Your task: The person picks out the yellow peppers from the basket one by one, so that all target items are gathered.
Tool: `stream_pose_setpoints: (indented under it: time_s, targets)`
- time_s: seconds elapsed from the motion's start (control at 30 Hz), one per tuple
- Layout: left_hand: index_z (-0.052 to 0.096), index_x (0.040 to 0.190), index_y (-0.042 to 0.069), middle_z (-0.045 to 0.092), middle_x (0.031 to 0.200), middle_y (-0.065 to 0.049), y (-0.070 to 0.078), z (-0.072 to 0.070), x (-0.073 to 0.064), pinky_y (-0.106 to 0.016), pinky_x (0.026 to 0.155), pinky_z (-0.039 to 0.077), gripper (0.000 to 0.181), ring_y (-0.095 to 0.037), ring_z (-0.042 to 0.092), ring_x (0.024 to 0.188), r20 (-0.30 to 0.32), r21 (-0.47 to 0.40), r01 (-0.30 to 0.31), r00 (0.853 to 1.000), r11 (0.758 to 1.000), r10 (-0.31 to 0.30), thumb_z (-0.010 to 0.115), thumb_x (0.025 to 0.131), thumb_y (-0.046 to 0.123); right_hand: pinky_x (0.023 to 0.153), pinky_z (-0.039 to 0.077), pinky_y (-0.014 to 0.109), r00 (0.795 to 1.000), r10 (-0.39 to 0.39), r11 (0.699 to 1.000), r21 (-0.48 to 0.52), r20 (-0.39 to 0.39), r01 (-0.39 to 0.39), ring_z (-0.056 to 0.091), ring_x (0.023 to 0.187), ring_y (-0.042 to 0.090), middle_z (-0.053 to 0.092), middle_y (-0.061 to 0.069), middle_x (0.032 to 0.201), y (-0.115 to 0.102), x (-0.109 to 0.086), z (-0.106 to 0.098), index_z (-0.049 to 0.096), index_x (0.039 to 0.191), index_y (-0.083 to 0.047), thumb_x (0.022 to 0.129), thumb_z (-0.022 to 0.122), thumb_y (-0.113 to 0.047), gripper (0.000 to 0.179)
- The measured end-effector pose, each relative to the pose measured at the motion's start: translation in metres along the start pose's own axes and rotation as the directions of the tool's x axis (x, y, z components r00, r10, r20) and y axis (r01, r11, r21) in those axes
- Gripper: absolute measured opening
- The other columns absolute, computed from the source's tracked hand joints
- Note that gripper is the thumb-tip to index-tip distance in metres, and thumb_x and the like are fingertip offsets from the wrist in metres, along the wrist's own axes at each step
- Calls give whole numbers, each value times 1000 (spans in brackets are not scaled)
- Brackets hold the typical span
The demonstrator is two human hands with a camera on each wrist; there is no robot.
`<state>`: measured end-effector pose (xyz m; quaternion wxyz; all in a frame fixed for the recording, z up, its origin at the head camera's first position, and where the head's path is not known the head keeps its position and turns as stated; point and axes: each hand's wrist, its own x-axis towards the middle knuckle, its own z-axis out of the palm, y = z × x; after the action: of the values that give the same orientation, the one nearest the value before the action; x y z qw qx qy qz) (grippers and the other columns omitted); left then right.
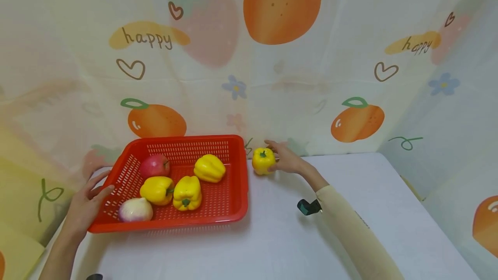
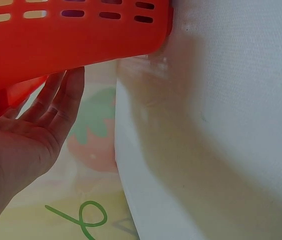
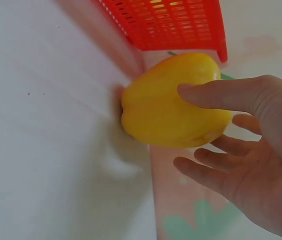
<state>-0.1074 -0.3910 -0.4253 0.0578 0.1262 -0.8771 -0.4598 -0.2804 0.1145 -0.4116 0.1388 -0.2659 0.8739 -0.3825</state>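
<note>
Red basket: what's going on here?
A person's left hand holds the basket by its left rim. Their right hand is around a yellow pepper just right of it; no firm grip shows. Inside are three more yellow peppers, a red fruit and a white-and-purple vegetable.

Light, general: soft, diffuse, apparently from overhead; moderate brightness over the white table (image 1: 280, 241), as I see it standing by.
Shadows: pale and blurred under the beige sleeve (image 1: 358, 228); faint red tint cast beneath the red basket (image 1: 233, 218), with a thin gleam along its rim.
Head view: evenly exposed; printed cloth backdrop (image 1: 272, 68) slightly soft, sides stretched as by a wide lens.
Left wrist view: dimmer; broad, soft-edged shadow crossing the table, its weave legible.
Right wrist view: greyish; smudged shadow near the yellow pepper (image 3: 155, 112), small highlight on its skin.
</note>
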Motion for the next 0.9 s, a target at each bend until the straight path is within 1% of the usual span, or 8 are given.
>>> stream_pose_setpoints:
  time_s: [0.13, 0.3, 0.4, 0.5, 0.57, 0.67, 0.73, 0.9]
  targets:
    - [30, 154, 11, 40, 138, -41, 0, 0, -1, -16, 64, 50, 62, 16, 47, 79, -9, -19, -7, 1000, 1000, 7, 49, 102, 38, 105, 39, 52, 1000, -8, 1000, -10, 7, 8, 36, 137, 42, 33, 25, 152, -4, -3, -6, 24, 152, 2, 82, 72, 0, 85]
    - [29, 154, 12, 39, 138, -41, 2, 0, -1, -15, 64, 49, 61, 14, 50, 79, -9, -21, -5, 1000, 1000, 5, 49, 102, 37, 104, 39, 54, 1000, 10, 1000, 9, -6, -10, 33, 138, 43, 32, 24, 153, -11, -6, -15, 24, 153, -2, 83, 72, 0, 85]
    - [28, 155, 10, 39, 139, -41, 3, 1, 0, -16, 63, 50, 62, -9, 62, 91, -5, -7, 6, 1000, 1000, -6, 47, 102, 38, 105, 38, 54, 1000, 14, 1000, -3, -16, -14, 33, 139, 42, 32, 23, 154, -14, -9, -21, 24, 154, -4, 83, 72, -1, 85]
    - [26, 155, 8, 38, 140, -40, 4, 2, 0, -16, 63, 50, 63, -37, 57, 105, 4, 2, 19, 1000, 1000, -19, 46, 103, 39, 106, 37, 54, 1000, 0, 1000, -19, -27, 0, 34, 138, 42, 33, 22, 154, -17, -11, -26, 26, 153, -4, 83, 73, -2, 85]
    - [26, 155, 8, 38, 140, -40, 3, 2, -1, -16, 64, 50, 64, -32, 60, 103, 7, -3, 24, 1000, 1000, -24, 46, 103, 39, 105, 38, 54, 999, -15, 1000, -19, -34, 14, 34, 138, 42, 32, 22, 154, -19, -13, -29, 26, 153, -3, 83, 73, -1, 84]
    - [26, 155, 9, 39, 140, -40, 3, 1, -1, -16, 64, 50, 64, 0, 57, 87, 6, -14, 25, 1000, 1000, -24, 47, 102, 39, 106, 37, 55, 999, -31, 999, -8, -41, 31, 34, 138, 42, 31, 22, 155, -21, -16, -33, 27, 153, -2, 83, 72, -1, 83]
    - [27, 155, 10, 38, 140, -41, 3, 1, -1, -16, 64, 50, 63, 13, 49, 81, 3, -26, 19, 1000, 999, -19, 48, 102, 39, 106, 38, 55, 998, -37, 999, -11, -46, 36, 34, 138, 42, 31, 22, 155, -22, -17, -34, 26, 153, -2, 84, 71, -1, 82]
    - [28, 155, 11, 38, 139, -41, 3, 1, -2, -16, 64, 50, 62, 16, 49, 77, -8, -39, 9, 1000, 999, -10, 48, 102, 36, 105, 38, 54, 998, -40, 999, -21, -49, 39, 35, 138, 43, 31, 21, 155, -25, -18, -36, 27, 153, -2, 83, 71, -1, 82]
